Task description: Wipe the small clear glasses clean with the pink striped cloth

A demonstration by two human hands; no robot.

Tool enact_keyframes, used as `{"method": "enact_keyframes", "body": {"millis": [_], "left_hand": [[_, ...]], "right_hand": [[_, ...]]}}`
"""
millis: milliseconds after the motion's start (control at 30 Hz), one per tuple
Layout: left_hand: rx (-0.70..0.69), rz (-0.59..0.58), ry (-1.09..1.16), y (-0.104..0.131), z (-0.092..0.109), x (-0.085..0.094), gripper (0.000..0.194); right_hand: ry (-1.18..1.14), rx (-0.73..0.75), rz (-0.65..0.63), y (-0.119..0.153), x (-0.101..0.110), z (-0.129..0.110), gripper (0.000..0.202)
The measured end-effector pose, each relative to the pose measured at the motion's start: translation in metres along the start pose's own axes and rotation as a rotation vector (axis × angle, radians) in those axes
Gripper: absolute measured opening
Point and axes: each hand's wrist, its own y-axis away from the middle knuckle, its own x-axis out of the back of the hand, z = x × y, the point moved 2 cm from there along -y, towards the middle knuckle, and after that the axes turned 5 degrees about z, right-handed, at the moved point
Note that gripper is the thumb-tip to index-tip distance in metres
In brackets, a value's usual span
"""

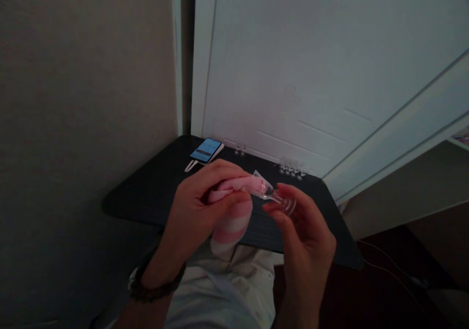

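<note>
My left hand (205,197) pinches a pink-and-white striped cloth (230,226), whose lower part hangs down below the fingers. The cloth's twisted upper end sits inside the bowl of a small clear stemmed glass (263,188). My right hand (304,216) holds that glass by its stem and round foot, with the glass tilted sideways and its mouth toward my left hand. Both hands are raised over the near side of a dark table (146,192). Whether the glass is made of plastic I cannot tell.
A lit phone (205,150) lies at the table's back left beside a white cable (191,165). Several small clear glasses (291,170) stand along the back edge, and a few more (240,150) stand near the phone. A white panel (311,75) rises behind.
</note>
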Motion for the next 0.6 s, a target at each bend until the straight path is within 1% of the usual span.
{"method": "enact_keyframes", "body": {"millis": [100,200,267,400,467,600], "left_hand": [[-0.042,-0.05,0.045,0.0011,0.0002,-0.0019,0.018],[-0.06,-0.066,0.06,0.002,-0.0004,-0.0012,0.018],[-0.045,-0.066,0.046,0.0021,-0.0001,0.0001,0.016],[0.01,-0.031,0.007,0.0007,0.0018,-0.0001,0.01],[0.04,-0.002,-0.008,-0.0002,0.0017,-0.0023,0.009],[0.09,0.044,0.007,-0.0008,-0.0018,-0.007,0.008]], "right_hand": [[-0.037,0.001,0.062,0.001,0.0023,-0.0013,0.023],[-0.086,-0.002,0.097,0.0015,-0.0003,0.0007,0.018],[-0.1,-0.022,0.081,0.0013,-0.0031,0.0028,0.017],[-0.045,-0.051,-0.007,-0.0003,-0.0064,0.003,0.015],[-0.017,-0.059,-0.02,-0.0011,-0.0053,0.0014,0.018],[-0.021,-0.036,-0.015,-0.0025,0.0001,-0.0009,0.034]]}}
